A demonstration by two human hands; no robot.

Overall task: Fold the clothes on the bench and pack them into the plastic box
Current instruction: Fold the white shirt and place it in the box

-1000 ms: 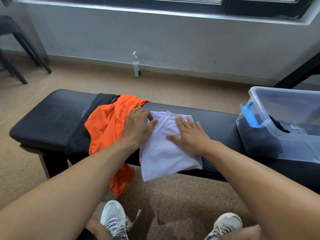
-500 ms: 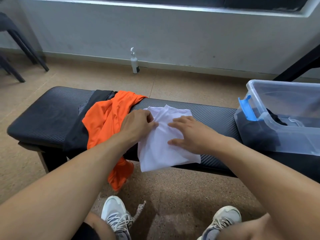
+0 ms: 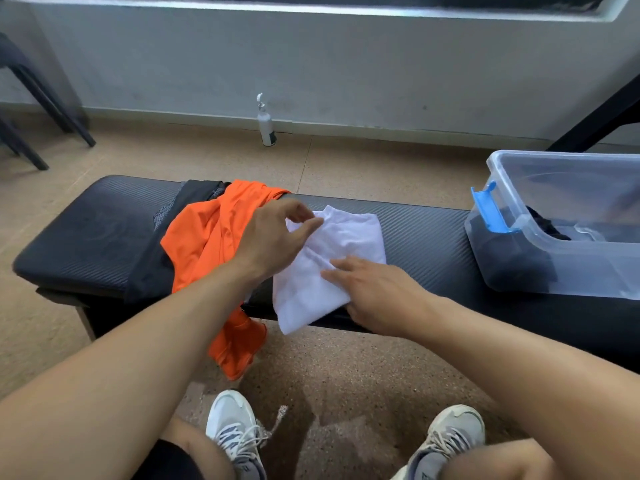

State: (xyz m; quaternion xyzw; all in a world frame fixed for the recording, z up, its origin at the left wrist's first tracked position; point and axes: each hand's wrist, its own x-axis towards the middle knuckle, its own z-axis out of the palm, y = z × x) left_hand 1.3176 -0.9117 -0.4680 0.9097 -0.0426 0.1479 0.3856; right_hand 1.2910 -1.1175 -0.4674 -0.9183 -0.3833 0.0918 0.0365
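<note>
Hands, head view: left hand [image 3: 273,240] has lifted off the white garment [image 3: 332,261], thumb and fingers now loosely curled above its far left corner; whether they pinch cloth is unclear. Right hand [image 3: 377,292] has slid back to the near right edge, fingers straight, resting on the fabric. White garment: folded small, on the tabletop [image 3: 426,233], near end overhanging. Folding likely done; lift due next. Orange garment [image 3: 207,237]: unfolded, just left. Plastic box [image 3: 512,174]: right end, dark item inside.
</note>
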